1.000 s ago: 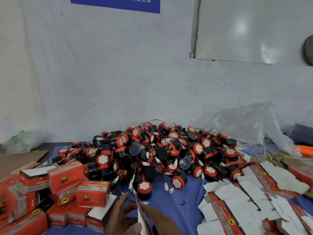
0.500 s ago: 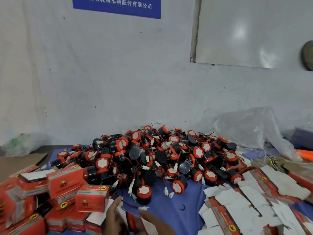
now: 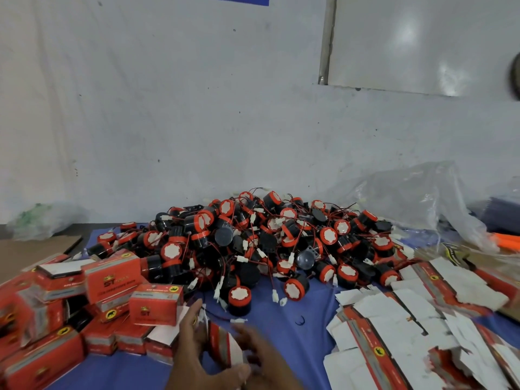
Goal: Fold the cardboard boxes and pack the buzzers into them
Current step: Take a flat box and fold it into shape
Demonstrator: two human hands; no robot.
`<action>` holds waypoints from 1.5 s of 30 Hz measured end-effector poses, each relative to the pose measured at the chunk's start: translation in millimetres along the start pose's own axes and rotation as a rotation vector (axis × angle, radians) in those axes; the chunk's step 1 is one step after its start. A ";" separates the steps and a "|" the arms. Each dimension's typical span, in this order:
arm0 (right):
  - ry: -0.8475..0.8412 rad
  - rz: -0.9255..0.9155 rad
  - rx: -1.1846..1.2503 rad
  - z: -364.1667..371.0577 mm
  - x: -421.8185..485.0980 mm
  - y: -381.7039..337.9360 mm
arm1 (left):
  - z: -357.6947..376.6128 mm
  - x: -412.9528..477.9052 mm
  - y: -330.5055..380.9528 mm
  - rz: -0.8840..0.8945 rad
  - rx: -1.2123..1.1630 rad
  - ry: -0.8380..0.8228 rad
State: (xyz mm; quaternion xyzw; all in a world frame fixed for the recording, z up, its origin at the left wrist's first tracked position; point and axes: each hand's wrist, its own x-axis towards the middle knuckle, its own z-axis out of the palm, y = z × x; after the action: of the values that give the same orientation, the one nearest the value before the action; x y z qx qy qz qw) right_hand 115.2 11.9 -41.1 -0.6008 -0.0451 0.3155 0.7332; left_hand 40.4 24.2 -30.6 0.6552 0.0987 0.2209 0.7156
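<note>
Head view: a carton point(image 3: 222, 346), held edge-on as a flat blank a second ago, is now seen partly opened out between the hands, low at centre over the blue cloth point(image 3: 295, 313). Folding is judged begun, with no buzzer yet packed in it. It is gripped by the curled left hand point(image 3: 191, 344). The right hand point(image 3: 263, 358) is blurred at its white flap point(image 3: 235, 351), so its hold cannot be told. The long axis stands nearly upright, top leaning left, with the flap turned rightward. The buzzer pile point(image 3: 267, 243) lies just beyond.
</note>
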 end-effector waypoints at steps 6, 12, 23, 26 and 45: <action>0.137 -0.321 -0.241 -120.1 -61.1 -9.2 | -3.7 -6.2 -14.6 -0.018 0.040 -0.228; 0.211 -0.457 -0.324 -109.5 -68.8 -4.3 | 3.4 -9.0 -9.7 -0.020 0.082 -0.162; -0.429 -0.215 -0.378 -129.1 -82.2 -14.4 | -23.6 1.3 -25.4 -0.032 -0.052 -0.109; -0.438 -0.248 -0.596 -132.8 -79.9 -14.6 | -22.0 2.2 -26.6 -0.087 -0.189 -0.133; 0.120 -0.799 -0.709 -124.2 -76.9 -10.5 | -15.0 13.5 -35.7 -0.172 -0.088 -0.102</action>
State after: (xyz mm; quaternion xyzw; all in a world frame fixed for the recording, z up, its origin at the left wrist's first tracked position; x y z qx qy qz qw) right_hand 113.5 -134.6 -41.5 -0.7646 -0.3319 -0.0576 0.5494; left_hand 52.5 42.1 -65.5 0.6227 0.1082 0.1293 0.7641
